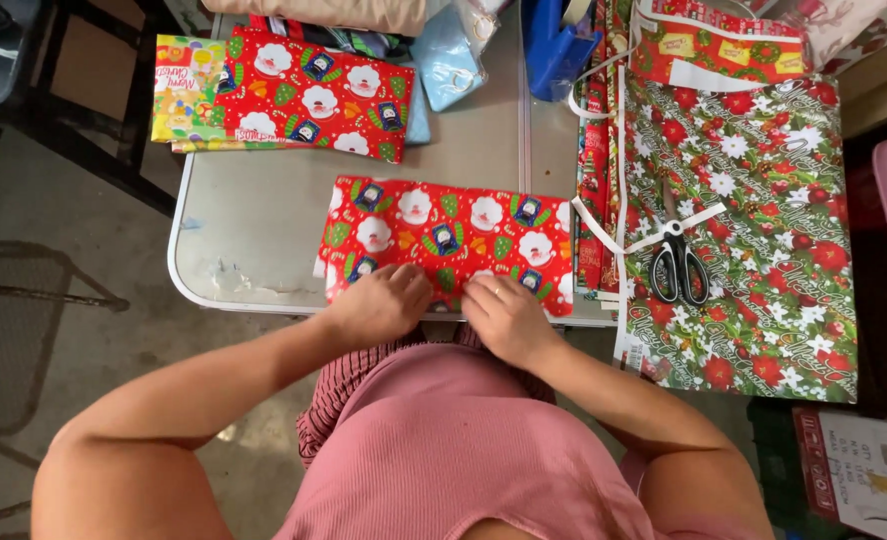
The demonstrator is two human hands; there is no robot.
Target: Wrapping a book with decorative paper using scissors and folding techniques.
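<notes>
I look down on a grey folding table (264, 215) standing on a bare concrete floor (84, 330), with dark chair legs off its left side. At the table's far left corner lies a yellow printed package (186, 90), and just beside it, overlapping it, a red wrapped package (319, 95) with a festive pattern. Further right along the far edge I see a pale blue bag (449, 55) and a blue tape dispenser (556, 40).

At the near edge, in the middle, lies the red wrapping paper (449, 235), a flat folded piece whose long axis runs left to right, parallel to that edge. Its near long side sits right at the table's edge.

My left hand (384, 300) presses down on the paper's near left part, fingers curled and closed against the sheet; I cannot tell whether they pinch a fold. My right hand (504, 315) rests just beside it on the near middle, fingers bent flat on the paper, gripping nothing I can make out. The two hands are almost touching.

To the right, overhanging the table's right edge, spreads a green floral wrapping sheet (764, 300), with black-handled scissors (680, 262) lying on it, blades pointing away from me.
</notes>
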